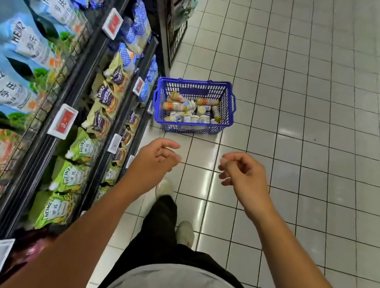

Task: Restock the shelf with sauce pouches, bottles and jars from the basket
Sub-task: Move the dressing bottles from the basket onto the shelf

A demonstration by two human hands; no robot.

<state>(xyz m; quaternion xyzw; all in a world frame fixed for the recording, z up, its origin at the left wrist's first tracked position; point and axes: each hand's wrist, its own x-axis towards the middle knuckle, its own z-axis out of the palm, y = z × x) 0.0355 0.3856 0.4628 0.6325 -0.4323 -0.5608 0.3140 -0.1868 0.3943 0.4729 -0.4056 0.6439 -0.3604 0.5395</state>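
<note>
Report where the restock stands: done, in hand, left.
Done: Heinz pouches fill the visible rows of the shelf. In hand: nothing; the left hand and right hand are loosely curled and empty, short of the blue basket on the floor. Left: sauce bottles and small jars lie in the basket, not yet shelved.
</note>
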